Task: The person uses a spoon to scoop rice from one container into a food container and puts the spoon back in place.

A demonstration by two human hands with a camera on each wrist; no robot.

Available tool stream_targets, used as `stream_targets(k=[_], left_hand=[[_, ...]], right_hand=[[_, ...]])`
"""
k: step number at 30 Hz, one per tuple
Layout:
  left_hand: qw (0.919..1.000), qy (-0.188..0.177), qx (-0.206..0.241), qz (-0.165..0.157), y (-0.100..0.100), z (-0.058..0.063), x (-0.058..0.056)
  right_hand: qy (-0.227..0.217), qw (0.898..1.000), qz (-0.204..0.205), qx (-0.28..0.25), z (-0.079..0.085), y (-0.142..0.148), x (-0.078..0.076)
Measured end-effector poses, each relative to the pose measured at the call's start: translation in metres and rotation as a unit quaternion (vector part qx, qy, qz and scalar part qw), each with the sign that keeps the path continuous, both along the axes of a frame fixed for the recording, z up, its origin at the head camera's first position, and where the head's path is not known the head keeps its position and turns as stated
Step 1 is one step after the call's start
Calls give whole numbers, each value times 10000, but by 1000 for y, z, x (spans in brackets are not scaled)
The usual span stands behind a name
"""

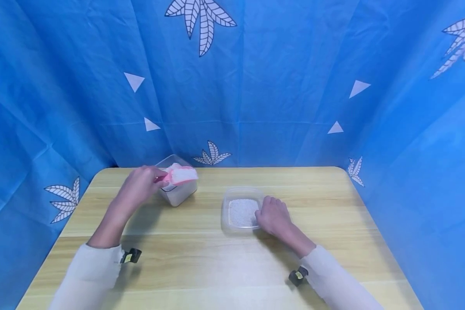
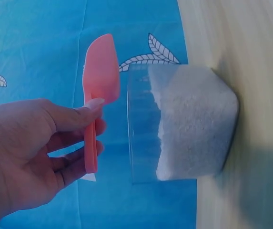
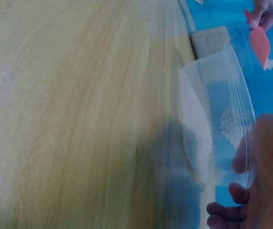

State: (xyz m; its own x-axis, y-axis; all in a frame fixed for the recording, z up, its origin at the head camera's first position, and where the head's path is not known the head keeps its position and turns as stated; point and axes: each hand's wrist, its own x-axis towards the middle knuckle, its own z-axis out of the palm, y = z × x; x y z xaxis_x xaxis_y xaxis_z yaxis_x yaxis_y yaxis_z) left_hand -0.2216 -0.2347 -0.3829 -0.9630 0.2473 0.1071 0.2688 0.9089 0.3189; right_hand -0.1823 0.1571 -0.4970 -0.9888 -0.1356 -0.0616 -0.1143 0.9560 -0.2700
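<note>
My left hand grips a pink scoop by its handle. White, flour-like powder is heaped in the scoop, which is above a tall clear container. That container holds a deep fill of the same-looking powder, piled unevenly, with its top surface below the rim. With thumb and fingers my right hand pinches the near right side of a shallow clear plastic box. A layer of white grains covers the bottom of this box, which sits on the table.
The light wood table has rounded far corners. A blue curtain with white leaf and triangle prints stands right behind it and along both sides. The tall container is close to the far edge, left of the shallow box.
</note>
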Motion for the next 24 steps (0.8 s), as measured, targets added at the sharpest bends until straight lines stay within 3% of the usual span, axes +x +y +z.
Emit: stream_targets(k=[8, 24], left_hand=[[9992, 235, -38, -332, 10, -7, 1], [9990, 139, 142, -400, 38, -21, 7]], right_hand=[[68, 10000, 22, -19, -1, 1, -1], [-28, 10000, -23, -10, -2, 0, 0]])
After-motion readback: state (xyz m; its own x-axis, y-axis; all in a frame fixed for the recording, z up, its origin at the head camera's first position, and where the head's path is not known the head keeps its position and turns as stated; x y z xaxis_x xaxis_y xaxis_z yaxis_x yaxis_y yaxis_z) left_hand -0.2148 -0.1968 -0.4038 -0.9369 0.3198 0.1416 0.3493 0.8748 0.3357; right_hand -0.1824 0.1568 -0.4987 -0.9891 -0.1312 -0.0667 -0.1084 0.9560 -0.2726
